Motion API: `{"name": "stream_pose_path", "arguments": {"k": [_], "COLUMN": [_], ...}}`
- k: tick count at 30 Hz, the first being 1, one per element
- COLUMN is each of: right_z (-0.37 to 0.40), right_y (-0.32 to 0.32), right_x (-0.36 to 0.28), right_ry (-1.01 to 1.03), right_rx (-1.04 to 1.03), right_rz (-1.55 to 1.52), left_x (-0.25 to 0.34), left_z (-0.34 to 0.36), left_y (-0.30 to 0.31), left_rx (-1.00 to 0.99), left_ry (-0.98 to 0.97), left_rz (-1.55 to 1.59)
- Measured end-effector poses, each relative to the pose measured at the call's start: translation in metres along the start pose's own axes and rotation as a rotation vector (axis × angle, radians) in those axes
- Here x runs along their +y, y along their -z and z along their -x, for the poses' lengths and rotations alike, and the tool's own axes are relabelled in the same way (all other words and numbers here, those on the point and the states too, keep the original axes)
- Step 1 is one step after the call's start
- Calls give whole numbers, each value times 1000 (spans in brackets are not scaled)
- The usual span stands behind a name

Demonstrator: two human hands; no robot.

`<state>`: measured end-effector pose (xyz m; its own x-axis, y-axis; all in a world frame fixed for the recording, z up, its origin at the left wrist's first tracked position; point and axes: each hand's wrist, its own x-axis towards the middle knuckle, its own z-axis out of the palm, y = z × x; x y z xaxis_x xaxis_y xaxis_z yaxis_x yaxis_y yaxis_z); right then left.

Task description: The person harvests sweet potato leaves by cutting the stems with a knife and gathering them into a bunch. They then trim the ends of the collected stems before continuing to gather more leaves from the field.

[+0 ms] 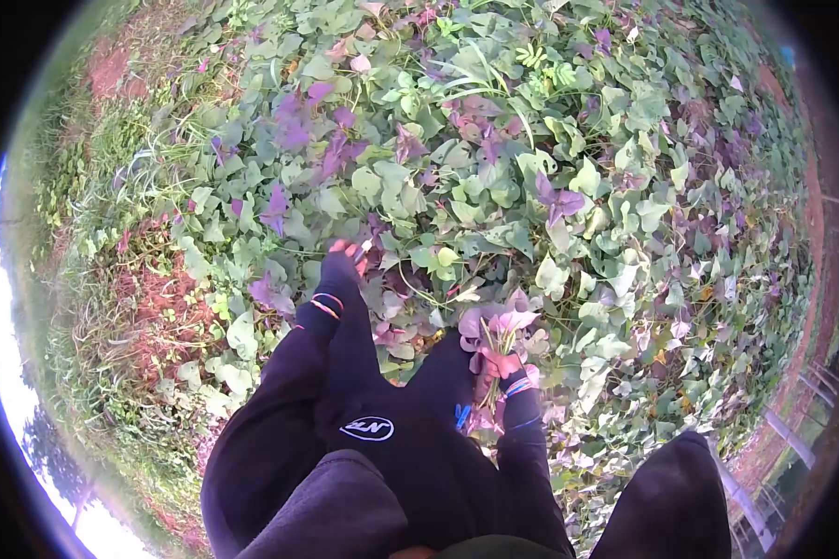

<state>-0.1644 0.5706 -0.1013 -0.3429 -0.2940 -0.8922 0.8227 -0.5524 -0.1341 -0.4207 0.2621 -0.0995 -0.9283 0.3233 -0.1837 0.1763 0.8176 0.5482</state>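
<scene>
From where I stand, the right hand (502, 361) is closed round the stems of a bunch of pinkish leaves (508, 324), held low beside the dark trousers (438, 359); its fingers are partly lost among the stalks. The left hand (350, 253) reaches into the leafy vines (401, 186), fingers bent near a small pale bit I can't make out, and I can't tell whether it grips anything. Foliage hides the ground under both hands. A dark shape (676, 494) at lower right is cut off below. There is open air above the leaves between the hands; the vines crowd close around them, with a reddish strip and pale posts (790, 438) at the far right edge.
</scene>
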Motion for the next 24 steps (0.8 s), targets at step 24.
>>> {"name": "stream_pose_path", "arguments": {"k": [24], "right_z": [-223], "right_y": [-138], "right_x": [-74], "right_ry": [346], "right_rx": [351], "right_rz": [-171], "left_x": [-61], "left_z": [-145], "left_y": [-69], "left_rx": [-127], "left_ry": [-447], "left_rz": [-84]}}
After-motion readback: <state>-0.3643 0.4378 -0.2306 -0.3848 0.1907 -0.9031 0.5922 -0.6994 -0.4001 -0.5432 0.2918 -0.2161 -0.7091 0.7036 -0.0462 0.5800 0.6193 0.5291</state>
